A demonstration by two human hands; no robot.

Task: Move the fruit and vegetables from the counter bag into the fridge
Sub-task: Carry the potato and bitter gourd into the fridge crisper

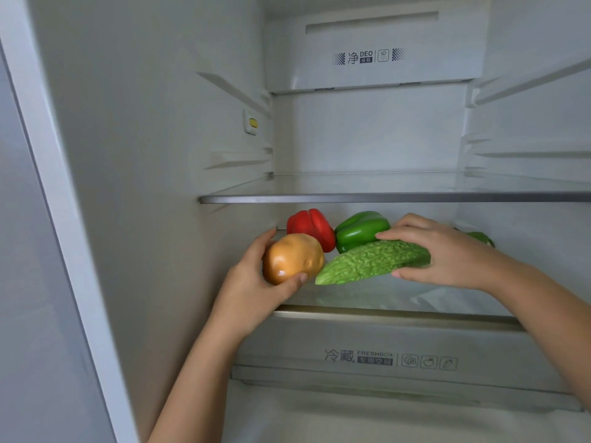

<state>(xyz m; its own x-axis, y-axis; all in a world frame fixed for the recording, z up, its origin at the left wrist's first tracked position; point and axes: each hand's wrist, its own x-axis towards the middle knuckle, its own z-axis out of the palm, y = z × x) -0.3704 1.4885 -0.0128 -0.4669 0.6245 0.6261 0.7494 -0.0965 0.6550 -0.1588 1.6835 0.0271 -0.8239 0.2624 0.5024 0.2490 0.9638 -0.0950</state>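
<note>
two hands reach into the open fridge. the left hand grasps a potato near the left edge of the lower shelf. the right hand grasps a bitter gourd over the shelf's middle. a red pepper and a green pepper lie just behind, toward the shelf's back edge.

Inside fridge, lower shelf, beneath upper shelf, above drawer. Potato at left front, in left hand. Bitter gourd just right of potato, tilted, in right hand. Two peppers behind: one behind potato, other behind gourd, side by side. Another vegetable far right, mostly hidden behind right hand.
</note>
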